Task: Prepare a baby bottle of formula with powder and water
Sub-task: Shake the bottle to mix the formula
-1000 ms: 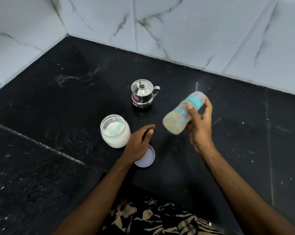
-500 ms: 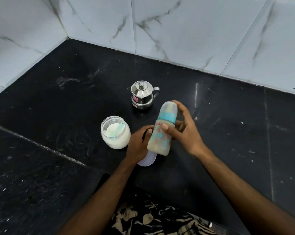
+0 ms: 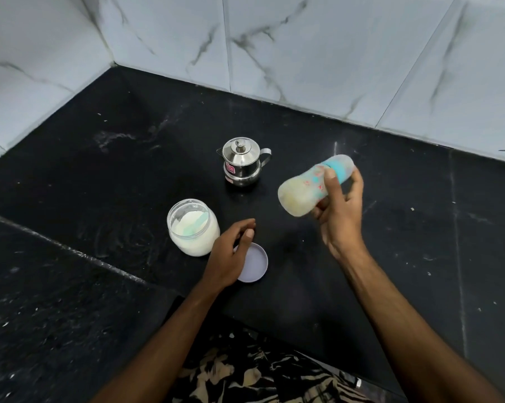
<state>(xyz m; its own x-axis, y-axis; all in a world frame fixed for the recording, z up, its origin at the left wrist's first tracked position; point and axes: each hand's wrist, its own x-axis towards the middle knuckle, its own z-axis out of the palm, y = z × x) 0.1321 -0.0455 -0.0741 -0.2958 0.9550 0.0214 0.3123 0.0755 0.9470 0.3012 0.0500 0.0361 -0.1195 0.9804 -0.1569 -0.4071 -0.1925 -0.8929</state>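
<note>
My right hand (image 3: 339, 212) grips a baby bottle (image 3: 306, 189) with a teal collar, held tilted above the black counter, its base toward me and blurred by motion; milky liquid fills it. An open clear jar of white powder (image 3: 193, 228) with a teal scoop inside stands left of centre. My left hand (image 3: 230, 251) rests over the jar's lilac lid (image 3: 255, 266), which lies flat on the counter, fingers loosely curled and holding nothing. A small lidded steel pot (image 3: 241, 162) stands behind them.
The black stone counter (image 3: 405, 257) meets white marble wall tiles (image 3: 303, 53) at the back and left, forming a corner. A patterned garment (image 3: 260, 373) shows at the counter's near edge.
The bottle has swung from tilted right, to near upright by my left hand, and back out to tilted right. My left hand stays by the lid.
</note>
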